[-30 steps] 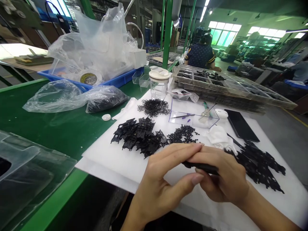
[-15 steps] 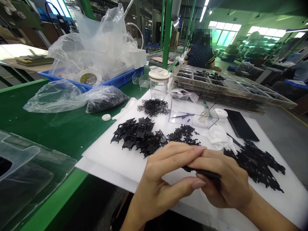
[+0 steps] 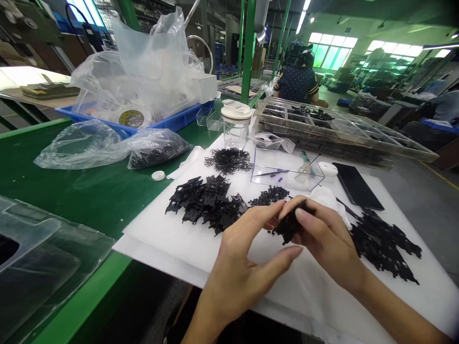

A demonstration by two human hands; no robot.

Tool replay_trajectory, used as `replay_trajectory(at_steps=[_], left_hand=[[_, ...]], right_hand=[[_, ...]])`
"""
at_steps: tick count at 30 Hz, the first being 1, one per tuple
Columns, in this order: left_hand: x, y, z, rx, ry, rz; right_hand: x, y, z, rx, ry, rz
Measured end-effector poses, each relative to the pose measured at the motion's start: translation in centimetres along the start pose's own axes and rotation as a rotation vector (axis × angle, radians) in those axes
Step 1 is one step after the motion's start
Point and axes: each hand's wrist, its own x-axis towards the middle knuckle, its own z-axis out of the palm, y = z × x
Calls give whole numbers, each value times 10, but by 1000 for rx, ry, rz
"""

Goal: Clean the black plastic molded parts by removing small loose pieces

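Above the front of the white board point(image 3: 150, 246), my right hand point(image 3: 328, 241) grips a flat black plastic part point(image 3: 289, 223) with notched edges, its thumb on the face. My left hand point(image 3: 244, 258) is at the part's left side. Its fingertips reach the far edge, partly hidden, while its thumb stands apart from the part. Behind my hands lies a heap of tiny black pieces point(image 3: 268, 195). A pile of similar black plastic parts point(image 3: 206, 200) is to the left, and another pile of black parts point(image 3: 387, 243) spreads out at the right.
Thin black clips point(image 3: 228, 161) lie near a lidded clear cup point(image 3: 235, 126). A clear tray point(image 3: 265, 177) holds tweezers; a dark phone point(image 3: 358, 185) is beside it. Stacked compartment trays point(image 3: 340, 131), a blue bin point(image 3: 179, 122) and a bag of black pieces point(image 3: 158, 147) stand farther back. One person point(image 3: 297, 81) sits beyond.
My right hand has turned the black plastic part up so its face shows. The left hand has moved off the right hand, its thumb and fingers spreading.
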Motion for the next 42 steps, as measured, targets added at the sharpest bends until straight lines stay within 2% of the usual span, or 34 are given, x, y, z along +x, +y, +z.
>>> replay_trajectory(at_steps=[2, 4, 12, 17, 19, 22, 26, 32, 35, 37, 39, 40, 41, 42], left_hand=[[1, 0, 2, 31, 20, -10], [2, -1, 3, 24, 45, 0], [5, -3, 4, -31, 94, 24], [2, -2, 5, -40, 57, -3], [1, -1, 3, -68, 50, -55], [2, 1, 0, -239, 30, -235], [7, 2, -5, -525, -2, -462], [9, 2, -13, -698, -153, -518], [6, -1, -14, -760, -155, -501], [5, -3, -14, -774, -114, -502], [4, -2, -13, -744, -60, -526], [4, -2, -12, -722, -29, -535], [4, -1, -11, -699, 0, -544], [3, 0, -10, -679, 23, -550]], right_hand=[[5, -1, -2, 175, -36, 118], [8, 0, -3, 227, -48, 190], [12, 5, -5, 140, -25, 307], [15, 7, -9, 119, -85, 263], [15, 6, -9, 110, -89, 243], [14, 4, -8, 82, -114, 192], [12, -1, -3, 19, -213, 120], [12, -2, -1, -28, -242, -76], [14, 0, -6, -98, -145, -113], [17, 1, -14, -222, 43, -145], [22, 2, -28, -449, 252, -178], [25, 3, -35, -595, 310, -182], [27, 4, -43, -745, 300, -175], [29, 6, -50, -876, 236, -148]])
